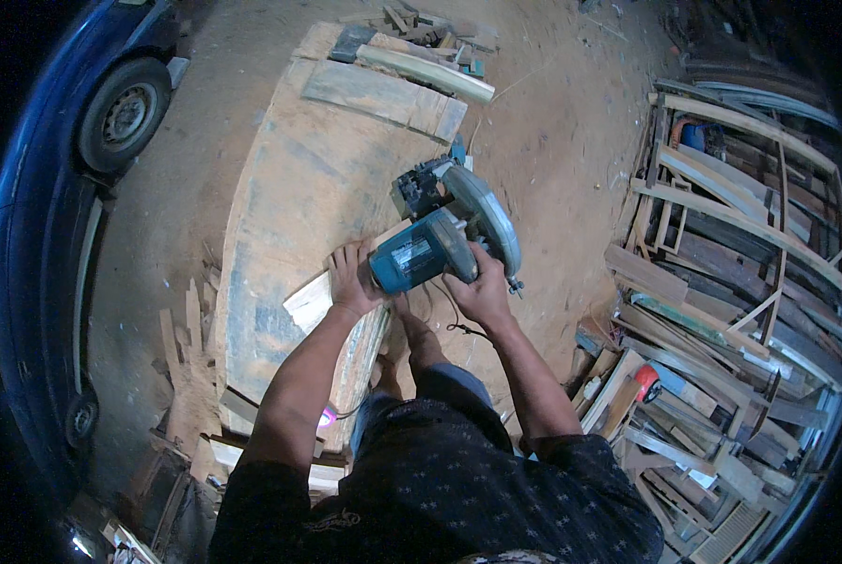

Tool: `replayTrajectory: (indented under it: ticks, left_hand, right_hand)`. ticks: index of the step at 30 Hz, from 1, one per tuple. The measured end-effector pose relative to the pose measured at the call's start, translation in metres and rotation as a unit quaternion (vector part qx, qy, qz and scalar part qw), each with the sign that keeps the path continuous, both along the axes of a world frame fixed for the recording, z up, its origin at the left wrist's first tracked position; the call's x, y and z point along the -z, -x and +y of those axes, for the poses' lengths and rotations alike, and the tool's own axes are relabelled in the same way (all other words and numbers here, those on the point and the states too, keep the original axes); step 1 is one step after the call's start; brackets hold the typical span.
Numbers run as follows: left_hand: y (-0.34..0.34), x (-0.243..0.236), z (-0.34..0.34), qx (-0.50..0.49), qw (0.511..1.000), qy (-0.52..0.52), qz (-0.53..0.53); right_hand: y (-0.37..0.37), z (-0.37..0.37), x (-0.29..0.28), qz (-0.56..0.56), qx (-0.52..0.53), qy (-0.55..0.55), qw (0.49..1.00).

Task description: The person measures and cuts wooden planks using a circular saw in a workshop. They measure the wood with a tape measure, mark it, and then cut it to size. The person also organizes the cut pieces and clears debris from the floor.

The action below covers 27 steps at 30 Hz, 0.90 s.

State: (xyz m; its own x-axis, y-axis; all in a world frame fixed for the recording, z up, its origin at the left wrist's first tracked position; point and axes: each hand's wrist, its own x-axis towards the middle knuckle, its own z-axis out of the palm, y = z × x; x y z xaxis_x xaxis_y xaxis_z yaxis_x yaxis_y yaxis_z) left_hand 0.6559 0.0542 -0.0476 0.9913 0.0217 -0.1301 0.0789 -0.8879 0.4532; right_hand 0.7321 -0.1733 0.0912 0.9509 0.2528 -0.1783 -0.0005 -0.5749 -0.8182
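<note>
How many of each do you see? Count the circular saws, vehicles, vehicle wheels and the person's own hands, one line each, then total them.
Circular saw: 1
Blue vehicle: 1
Vehicle wheels: 2, upper wheel and lower wheel
Hands: 2, left hand and right hand
Total: 6

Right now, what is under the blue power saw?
Pale wood passes under the left hand toward the saw, over the dusty bench. The saw's body hides what lies directly beneath it, so I cannot tell how far the wood continues.
</note>
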Motion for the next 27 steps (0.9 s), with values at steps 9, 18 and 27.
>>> replayTrajectory:
  ticks: [9,18,27]
  left_hand:
    - [0.014,-0.003,0.001,-0.041,0.998,0.028,0.031]
    - [0.112,-0.129,0.013,-0.28,0.957,-0.036,0.068]
    - [0.205,-0.212,0.02,-0.477,0.879,-0.006,0.025]
  right_hand:
    - [-0.017,0.011,0.002,0.005,-0.004,-0.019,1.0]
    - [-0.114,0.028,-0.106,-0.014,-0.183,0.095,0.978]
    - [-0.174,0.223,-0.003,-0.256,-0.451,0.515,0.683]
